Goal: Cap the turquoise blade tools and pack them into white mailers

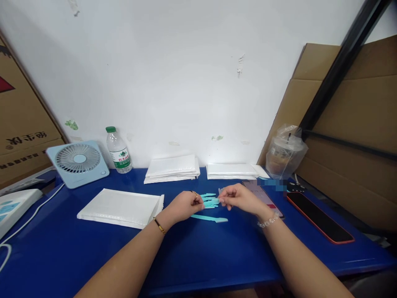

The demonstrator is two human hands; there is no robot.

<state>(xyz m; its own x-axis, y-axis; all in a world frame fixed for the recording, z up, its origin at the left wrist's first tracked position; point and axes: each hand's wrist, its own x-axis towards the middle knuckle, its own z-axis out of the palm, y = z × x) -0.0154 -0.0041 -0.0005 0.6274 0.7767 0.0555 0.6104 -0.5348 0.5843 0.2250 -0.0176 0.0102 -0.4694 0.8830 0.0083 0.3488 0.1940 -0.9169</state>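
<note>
Slim turquoise plastic sticks, shaped like eyebrow razors, are gathered in a small pile [211,202] on the blue table. My left hand [188,205] is closed in a pinch at the left end of the pile. From the right, my right hand [237,197] pinches the tip of one turquoise eyebrow razor between thumb and forefinger. Whether the left fingers hold the same one is hidden. A single eyebrow razor [214,219] lies apart on the table, just in front of the pile, its left end near my left hand.
A white padded envelope [119,207] lies left of my hands. Stacked envelopes [172,167] and more white envelopes [231,170] rest along the wall. Around them are a fan [79,163], a bottle [119,153], a bagged drink cup [285,153] and a red-edged phone [319,217].
</note>
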